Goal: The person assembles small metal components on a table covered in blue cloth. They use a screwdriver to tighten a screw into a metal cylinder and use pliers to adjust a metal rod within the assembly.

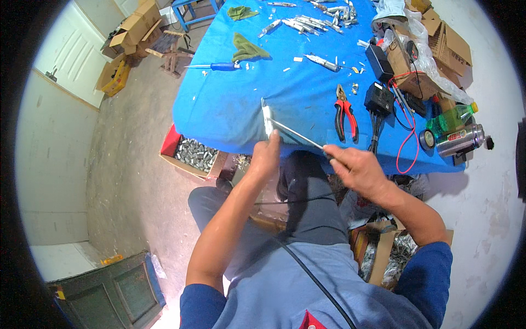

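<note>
At the near edge of the blue-covered table [219, 118], my left hand [266, 156] is closed on the lower end of a slim white tube-shaped device [267, 118]. A thin metal piece sticks out of the device's far end. My right hand [359, 169] grips a screwdriver [298, 134] by its dark handle, mostly hidden by the fingers. Its long shaft slants to the left, and the tip meets the side of the white device. Red-handled pliers [345, 112] lie beyond my right hand.
Farther back lie a blue-handled screwdriver [224, 66], green cloths [247, 48] and several slim devices [307, 24]. Black adapters [379, 98], a green bottle [452, 119] and a metal flask [462, 140] crowd the right side. A box of small metal cylinders [194, 156] stands below the left edge.
</note>
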